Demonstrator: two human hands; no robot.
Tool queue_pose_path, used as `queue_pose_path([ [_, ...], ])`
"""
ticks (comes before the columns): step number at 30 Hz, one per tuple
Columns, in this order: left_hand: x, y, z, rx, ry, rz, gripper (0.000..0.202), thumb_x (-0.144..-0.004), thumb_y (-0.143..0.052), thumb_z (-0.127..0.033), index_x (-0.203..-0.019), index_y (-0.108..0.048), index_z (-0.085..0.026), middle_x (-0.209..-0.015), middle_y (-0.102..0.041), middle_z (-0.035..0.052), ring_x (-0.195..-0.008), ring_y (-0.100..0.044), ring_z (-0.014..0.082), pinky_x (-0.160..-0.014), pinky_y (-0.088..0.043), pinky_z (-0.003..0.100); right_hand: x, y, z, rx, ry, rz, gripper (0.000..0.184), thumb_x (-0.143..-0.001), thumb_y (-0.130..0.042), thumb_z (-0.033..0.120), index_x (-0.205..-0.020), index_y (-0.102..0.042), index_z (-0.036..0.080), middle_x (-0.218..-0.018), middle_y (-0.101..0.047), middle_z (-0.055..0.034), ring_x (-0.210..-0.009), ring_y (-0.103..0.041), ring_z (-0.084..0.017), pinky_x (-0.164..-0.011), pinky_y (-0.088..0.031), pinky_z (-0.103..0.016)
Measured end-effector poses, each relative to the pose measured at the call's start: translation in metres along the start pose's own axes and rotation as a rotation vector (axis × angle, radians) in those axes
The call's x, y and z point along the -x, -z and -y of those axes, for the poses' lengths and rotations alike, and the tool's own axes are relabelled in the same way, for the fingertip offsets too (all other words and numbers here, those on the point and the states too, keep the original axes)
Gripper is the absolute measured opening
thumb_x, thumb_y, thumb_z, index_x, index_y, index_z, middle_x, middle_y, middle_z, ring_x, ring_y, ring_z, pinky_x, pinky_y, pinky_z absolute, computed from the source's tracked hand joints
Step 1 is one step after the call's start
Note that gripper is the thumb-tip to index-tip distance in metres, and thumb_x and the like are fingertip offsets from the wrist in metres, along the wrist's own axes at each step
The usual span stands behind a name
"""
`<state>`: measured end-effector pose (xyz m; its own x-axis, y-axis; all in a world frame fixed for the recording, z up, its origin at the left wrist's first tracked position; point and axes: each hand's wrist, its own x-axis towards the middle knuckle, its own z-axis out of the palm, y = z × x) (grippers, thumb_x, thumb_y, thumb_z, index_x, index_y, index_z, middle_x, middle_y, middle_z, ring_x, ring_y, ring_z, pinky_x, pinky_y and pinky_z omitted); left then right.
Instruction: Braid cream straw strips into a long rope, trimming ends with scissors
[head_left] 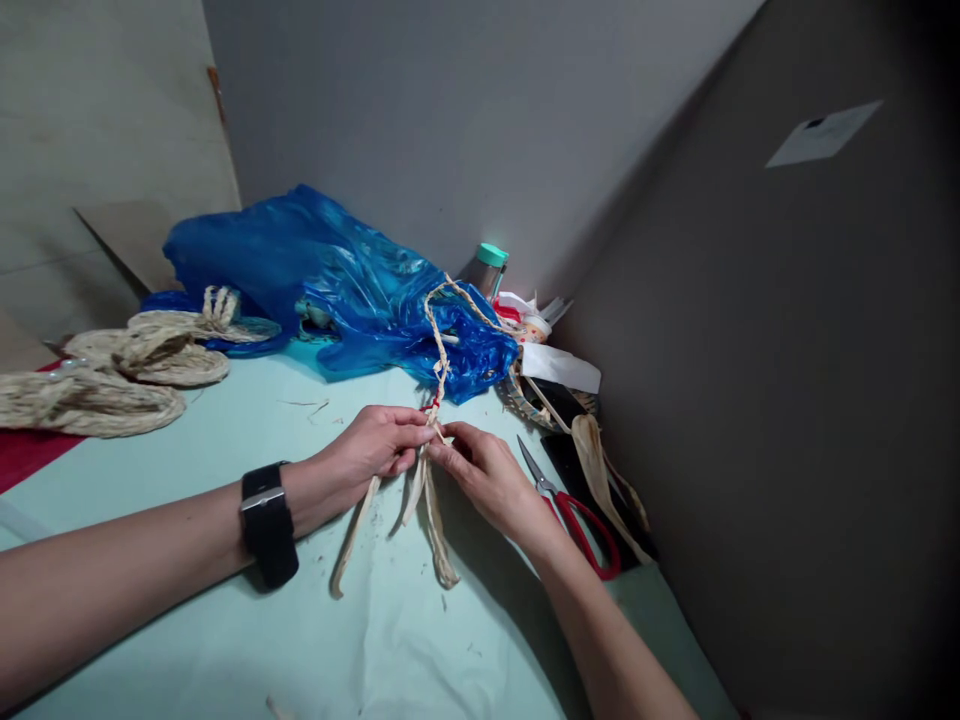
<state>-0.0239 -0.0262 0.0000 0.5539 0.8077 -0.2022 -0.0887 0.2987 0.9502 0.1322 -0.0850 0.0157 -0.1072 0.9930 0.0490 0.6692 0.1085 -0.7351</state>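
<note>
A pale braided cord of dried plant strips (436,335) runs from the blue plastic bag down to my fingers, with a bit of red tie around it just above them. My left hand (379,440) pinches the braid at its lower end. Close against it, the thumb and fingers of my right hand (484,470) are closed on the same spot of the braid. Below my hands several loose strips (435,530) hang apart over the pale green cloth. What lies between the fingertips is partly hidden.
The blue plastic bag (300,250) lies behind my hands. Red-handled scissors (574,510) rest to the right, beside more dried strips (600,470). Bundles of braided fibre (112,390) lie at left. A bottle with a green lid (491,258) stands at the wall, near a paper piece (562,367).
</note>
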Motion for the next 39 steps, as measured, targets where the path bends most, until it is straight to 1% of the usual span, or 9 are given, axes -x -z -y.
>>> queue_pose_path([
  [5, 0.0, 0.0, 0.0, 0.012, 0.0, 0.024, 0.01, -0.078, -0.062, -0.015, -0.084, -0.067, -0.01, -0.064, -0.053, -0.0026, -0.04, -0.031, -0.0002, -0.037, -0.014, 0.016, -0.005, 0.006, -0.003, -0.155, -0.041, -0.073, 0.043, -0.088, -0.061, 0.043, -0.121, -0.059, 0.015, -0.116, -0.064, -0.0116, -0.099, -0.061, -0.021, -0.082, -0.044, -0.029],
  [8, -0.001, 0.002, 0.003, 0.013, -0.007, 0.059, 0.009, -0.08, -0.061, -0.016, -0.085, -0.066, -0.011, -0.063, -0.051, -0.0037, -0.04, -0.03, 0.0, -0.037, -0.014, 0.016, -0.008, 0.003, -0.007, -0.365, -0.058, 0.054, 0.034, -0.092, -0.055, 0.04, -0.115, -0.06, 0.016, -0.089, -0.065, -0.0042, -0.076, -0.059, -0.014, -0.066, -0.042, -0.024],
  [10, -0.002, 0.002, 0.005, 0.0, -0.015, 0.067, 0.008, -0.082, -0.061, -0.018, -0.083, -0.064, -0.011, -0.064, -0.053, -0.003, -0.04, -0.03, -0.0001, -0.037, -0.014, 0.016, -0.01, 0.001, -0.008, -0.492, -0.104, 0.145, 0.027, -0.092, -0.054, 0.041, -0.1, -0.062, 0.016, -0.07, -0.054, 0.0019, -0.054, -0.043, -0.009, -0.049, -0.03, -0.021],
  [13, 0.0, 0.001, 0.006, -0.02, -0.025, 0.059, 0.008, -0.084, -0.059, -0.018, -0.08, -0.061, -0.012, -0.067, -0.059, -0.0007, -0.04, -0.031, -0.0003, -0.038, -0.016, 0.015, -0.01, 0.0, -0.009, -0.586, -0.139, 0.211, 0.028, -0.091, -0.053, 0.041, -0.081, -0.059, 0.016, -0.064, -0.043, 0.0046, -0.049, -0.026, -0.007, -0.044, -0.016, -0.022],
  [16, 0.003, -0.002, 0.004, -0.042, -0.038, 0.041, 0.008, -0.084, -0.059, -0.018, -0.078, -0.057, -0.013, -0.065, -0.06, -0.0017, -0.04, -0.032, 0.0002, -0.039, -0.017, 0.015, -0.009, 0.004, -0.009, -0.482, -0.117, 0.148, 0.027, -0.09, -0.053, 0.036, -0.077, -0.061, 0.014, -0.063, -0.044, 0.0041, -0.051, -0.029, -0.007, -0.047, -0.02, -0.022],
  [21, 0.006, -0.005, 0.0, -0.107, -0.034, 0.01, 0.006, -0.081, -0.059, -0.017, -0.077, -0.057, -0.013, -0.064, -0.062, -0.0007, -0.038, -0.033, 0.0007, -0.038, -0.016, 0.016, -0.004, 0.01, -0.003, -0.048, -0.018, -0.013, 0.026, -0.09, -0.051, 0.024, -0.071, -0.067, 0.016, -0.058, -0.048, 0.0035, -0.057, -0.041, -0.01, -0.057, -0.028, -0.023],
  [28, 0.003, -0.01, 0.002, -0.163, 0.025, -0.136, 0.005, -0.076, -0.059, -0.015, -0.078, -0.063, -0.013, -0.05, -0.059, -0.0005, -0.036, -0.029, 0.0022, -0.038, -0.013, 0.018, 0.008, -0.003, 0.017, 0.369, -0.07, -0.163, 0.024, -0.091, -0.045, 0.024, -0.075, -0.061, 0.017, -0.063, -0.06, -0.0034, -0.053, -0.042, -0.012, -0.054, -0.021, -0.027],
  [33, 0.004, -0.01, 0.003, -0.121, 0.006, -0.159, 0.006, -0.073, -0.063, -0.017, -0.073, -0.064, -0.011, -0.056, -0.055, -0.0022, -0.04, -0.031, 0.0015, -0.039, -0.015, 0.018, 0.013, -0.014, 0.023, 0.413, -0.073, -0.16, 0.024, -0.093, -0.042, 0.024, -0.079, -0.06, 0.017, -0.069, -0.065, -0.0078, -0.054, -0.044, -0.013, -0.054, -0.021, -0.028],
  [39, 0.005, -0.005, 0.003, -0.038, -0.005, -0.066, 0.01, -0.075, -0.065, -0.021, -0.077, -0.062, -0.011, -0.058, -0.052, -0.0036, -0.041, -0.026, 0.001, -0.04, -0.01, 0.019, 0.011, -0.013, 0.021, 0.196, -0.053, -0.158, 0.027, -0.094, -0.043, 0.024, -0.072, -0.057, 0.018, -0.063, -0.063, -0.0036, -0.053, -0.048, -0.012, -0.055, -0.027, -0.025],
])
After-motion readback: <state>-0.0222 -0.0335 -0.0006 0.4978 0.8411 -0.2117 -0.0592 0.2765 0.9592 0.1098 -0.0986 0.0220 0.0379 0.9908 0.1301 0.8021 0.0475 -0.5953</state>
